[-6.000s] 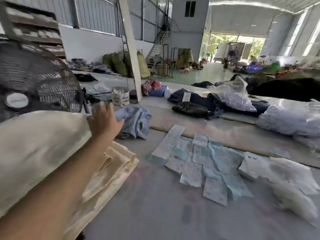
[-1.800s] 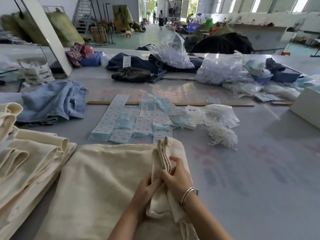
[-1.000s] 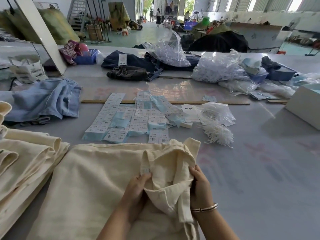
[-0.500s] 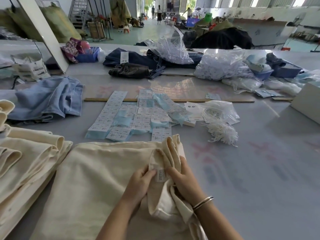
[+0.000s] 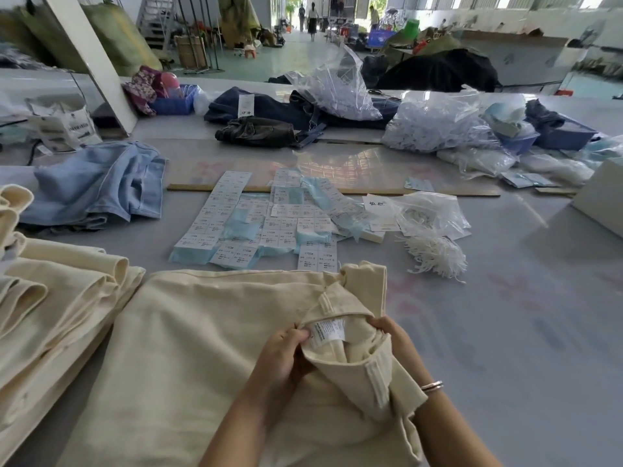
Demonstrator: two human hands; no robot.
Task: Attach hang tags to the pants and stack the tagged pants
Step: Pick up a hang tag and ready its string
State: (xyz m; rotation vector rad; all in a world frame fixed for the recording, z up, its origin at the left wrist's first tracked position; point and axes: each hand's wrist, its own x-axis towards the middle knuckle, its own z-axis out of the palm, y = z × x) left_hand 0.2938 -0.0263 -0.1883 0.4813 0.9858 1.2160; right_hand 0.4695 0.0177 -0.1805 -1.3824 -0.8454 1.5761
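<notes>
Beside the stacked cream pants [image 5: 57, 298], the left hand [image 5: 281, 352] and right hand [image 5: 392, 335] pinch open the waistband of the cream pants [image 5: 202, 332] lying on the table [image 5: 522, 315], baring the sewn-in label [image 5: 328, 332]; soft, limp cloth, probably best gripped at that firmer band.

A grey table [image 5: 526, 325] is covered with cream pants [image 5: 202, 332], a cream stack [image 5: 50, 298], blue jeans [image 5: 97, 187], sheets of printed labels [image 5: 269, 220], white strings [image 5: 435, 256] and plastic bags [image 5: 435, 126].
</notes>
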